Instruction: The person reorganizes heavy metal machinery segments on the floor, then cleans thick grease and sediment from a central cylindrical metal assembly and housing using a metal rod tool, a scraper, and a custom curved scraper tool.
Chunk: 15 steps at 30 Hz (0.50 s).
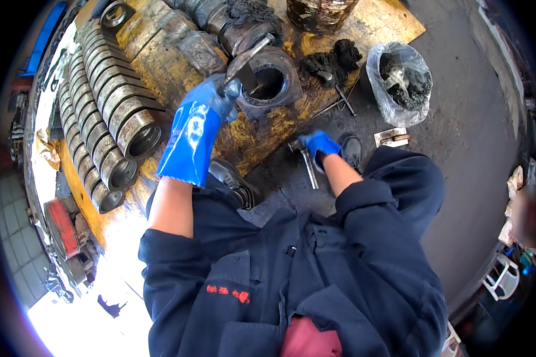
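Note:
My left hand [211, 98], in a long blue rubber glove, is closed round a steel scraper-like tool [249, 57] with a round bar and a flat dark blade. The tool is over the bore of a greasy hollow metal housing [274, 107], which lies on the worktop with its round opening toward me. My right hand [321, 144], in a blue glove, is low by my boots, next to the head of a hammer [307, 163] with a shiny metal handle. Blur hides whether its fingers grip the hammer.
Rows of metal rings [122, 98] lie on the oil-stained yellow worktop [238, 146] at left. Black grease [333, 62] and thin rods sit at its right edge. A plastic-lined bin [399, 83] holds dark waste, and a trowel [392, 137] lies on the floor. A grimy bucket [321, 15] stands behind.

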Available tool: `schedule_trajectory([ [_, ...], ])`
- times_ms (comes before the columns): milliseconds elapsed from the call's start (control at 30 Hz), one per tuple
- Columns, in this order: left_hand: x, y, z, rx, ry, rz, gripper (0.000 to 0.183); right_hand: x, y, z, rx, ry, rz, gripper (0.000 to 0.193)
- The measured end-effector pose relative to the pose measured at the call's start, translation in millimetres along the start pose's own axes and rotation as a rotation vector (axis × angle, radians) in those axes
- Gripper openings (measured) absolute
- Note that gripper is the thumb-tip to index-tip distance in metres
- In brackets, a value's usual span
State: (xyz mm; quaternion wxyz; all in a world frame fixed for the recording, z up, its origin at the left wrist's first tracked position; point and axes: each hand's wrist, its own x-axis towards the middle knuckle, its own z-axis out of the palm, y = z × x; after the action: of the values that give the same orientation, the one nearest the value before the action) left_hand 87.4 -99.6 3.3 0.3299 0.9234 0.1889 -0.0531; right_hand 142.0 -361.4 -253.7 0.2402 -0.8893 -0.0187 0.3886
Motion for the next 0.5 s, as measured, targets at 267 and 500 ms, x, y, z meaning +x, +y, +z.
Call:
schedule_trajectory([
  [267, 29.8, -4.5, 47.8, 0.250, -0.073, 0.100, 0.028, 9.6, 97.2, 98.5, -0.336, -0.038, 0.159, 0.036],
  [500, 49.6, -18.9, 63.8, 0.205, -0.119, 0.076, 0.025, 27.7, 90.2, 98.5, -0.459, -0.143, 0.210, 0.023],
])
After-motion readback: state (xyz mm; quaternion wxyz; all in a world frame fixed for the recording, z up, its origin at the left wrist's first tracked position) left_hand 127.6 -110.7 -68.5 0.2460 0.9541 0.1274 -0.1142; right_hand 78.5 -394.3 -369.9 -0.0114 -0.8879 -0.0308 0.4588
